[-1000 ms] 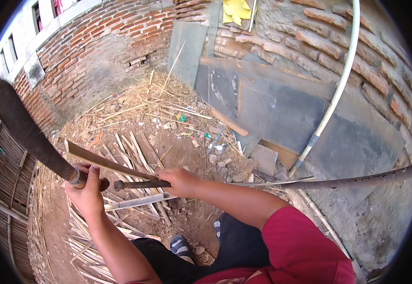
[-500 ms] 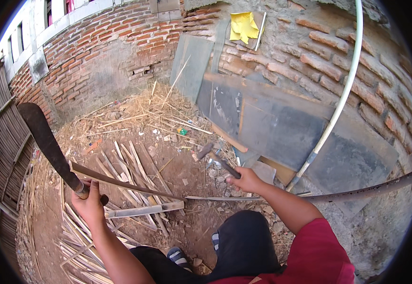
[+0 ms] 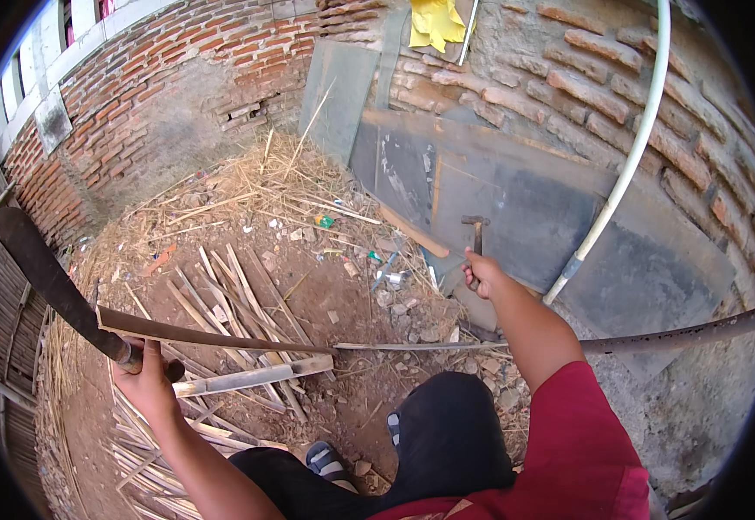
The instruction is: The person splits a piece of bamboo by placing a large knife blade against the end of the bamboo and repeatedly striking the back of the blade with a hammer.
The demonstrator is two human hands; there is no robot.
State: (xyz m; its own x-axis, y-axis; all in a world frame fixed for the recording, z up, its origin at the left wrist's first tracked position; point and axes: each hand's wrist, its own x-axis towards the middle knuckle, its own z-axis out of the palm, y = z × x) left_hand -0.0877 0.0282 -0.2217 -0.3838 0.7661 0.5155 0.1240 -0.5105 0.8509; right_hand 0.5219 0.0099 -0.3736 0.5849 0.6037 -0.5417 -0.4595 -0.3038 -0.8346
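My left hand [image 3: 146, 381] is closed around the handle of a machete [image 3: 48, 264]; its broad dark blade slants up and to the left. The blade meets or crosses the left end of a long bamboo piece [image 3: 213, 335], which lies level across my front. Whether the edge has bitten into it I cannot tell. At the right, my right hand [image 3: 490, 279] grips a hammer [image 3: 478, 227], held up with its head above the fist and apart from the bamboo and the machete.
Split bamboo strips [image 3: 243, 299] lie heaped on the dirt at the left, with dry straw [image 3: 247, 182] beyond. Dark panels [image 3: 516, 212] lean on the brick wall [image 3: 161, 113]. A pale pipe [image 3: 629, 173] rises at the right. A woven bamboo fence [image 3: 0, 312] stands at far left.
My right hand has lifted the hammer upward and to the right, its head now pointing up. The machete and the bamboo's left end have shifted left and slightly down in view.
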